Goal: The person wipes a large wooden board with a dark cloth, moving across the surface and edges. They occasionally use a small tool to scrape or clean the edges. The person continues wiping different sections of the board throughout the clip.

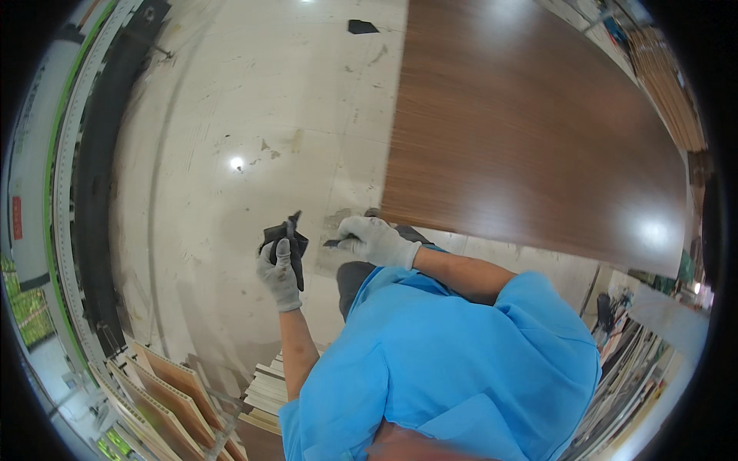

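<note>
My left hand (280,278), in a grey-white work glove, is closed around a crumpled piece of thin black material (290,237). Flaps of it stick up above the fingers and a strip hangs beside them. To its right, my right hand (380,241), gloved the same way, is closed with a small dark, flat-ended thing (332,243) poking out at the fingertips. Its kind is mostly hidden by the glove. The two hands are apart, and the right one is close to the near left corner of a large brown wood-grain panel (530,131).
Pale, scuffed floor (231,100) stretches ahead, with a black scrap (362,27) on it. A long machine with a black edge (100,184) runs along the left. Boards (165,396) stand upright at lower left, pale strips (265,392) beside them. Stacked sheets (661,84) are at far right.
</note>
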`<state>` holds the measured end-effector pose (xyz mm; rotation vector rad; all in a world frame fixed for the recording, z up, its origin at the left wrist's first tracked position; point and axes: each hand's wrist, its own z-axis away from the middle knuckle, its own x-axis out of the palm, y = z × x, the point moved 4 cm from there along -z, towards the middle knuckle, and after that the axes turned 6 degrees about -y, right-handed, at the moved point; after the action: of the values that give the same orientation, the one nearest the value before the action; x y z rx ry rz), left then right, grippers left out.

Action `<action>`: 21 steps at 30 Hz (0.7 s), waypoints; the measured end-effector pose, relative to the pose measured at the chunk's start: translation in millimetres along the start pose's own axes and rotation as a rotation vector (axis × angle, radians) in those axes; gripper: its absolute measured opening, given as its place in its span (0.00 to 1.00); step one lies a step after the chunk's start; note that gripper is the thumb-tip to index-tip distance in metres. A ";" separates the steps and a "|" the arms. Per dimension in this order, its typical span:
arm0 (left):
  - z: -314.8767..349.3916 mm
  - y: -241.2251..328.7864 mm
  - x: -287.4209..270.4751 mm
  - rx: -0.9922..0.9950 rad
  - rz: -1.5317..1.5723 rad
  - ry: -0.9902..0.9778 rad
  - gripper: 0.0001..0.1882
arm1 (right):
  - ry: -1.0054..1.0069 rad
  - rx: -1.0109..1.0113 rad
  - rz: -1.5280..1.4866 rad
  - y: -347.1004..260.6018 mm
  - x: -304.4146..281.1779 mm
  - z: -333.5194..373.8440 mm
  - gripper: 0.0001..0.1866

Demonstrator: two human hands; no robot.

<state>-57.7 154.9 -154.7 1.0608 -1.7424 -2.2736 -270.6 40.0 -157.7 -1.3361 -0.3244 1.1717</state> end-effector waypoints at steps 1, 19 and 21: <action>-8.8 -5.8 -8.0 -0.136 0.209 -0.031 0.17 | -0.012 0.035 -0.228 -3.8 -0.1 -14.4 0.06; -274.8 67.6 -30.1 0.299 -0.221 -0.904 0.18 | 0.235 0.089 -0.196 -90.7 -40.6 -221.7 0.10; -294.1 69.1 -26.6 0.433 -0.214 -0.968 0.18 | 0.294 0.098 -0.125 -92.8 -43.2 -232.8 0.10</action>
<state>105.8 -97.3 -113.9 0.0921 -2.6356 -2.8792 -67.9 -110.3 -126.0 -1.3595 -0.1330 0.8618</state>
